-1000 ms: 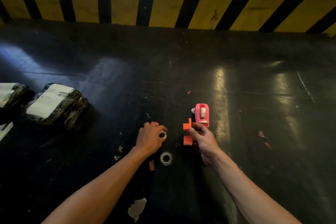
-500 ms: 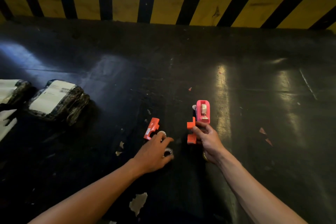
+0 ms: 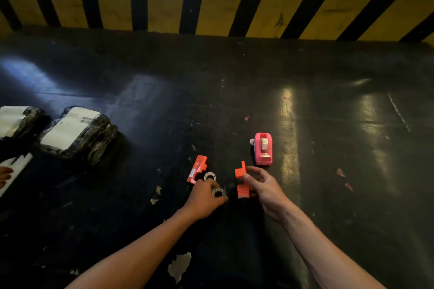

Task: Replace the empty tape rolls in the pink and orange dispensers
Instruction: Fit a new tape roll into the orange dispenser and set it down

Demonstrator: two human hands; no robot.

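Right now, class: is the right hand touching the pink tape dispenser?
Apart. The head view shows dark floor between the right hand and the pink dispenser; the fingers rest on the orange dispenser piece instead.

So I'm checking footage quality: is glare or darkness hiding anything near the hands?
Head view: dim overall; bright glare streaks on the floor right of the pink dispenser, which stays readable. The tape roll in the left hand is small and shadowed. The striped curb bows from wide-angle distortion.

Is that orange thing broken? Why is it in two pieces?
It looks taken apart, not clearly broken. One orange piece lies flat on the floor; the right hand holds the other piece. The left hand grips a tape roll.
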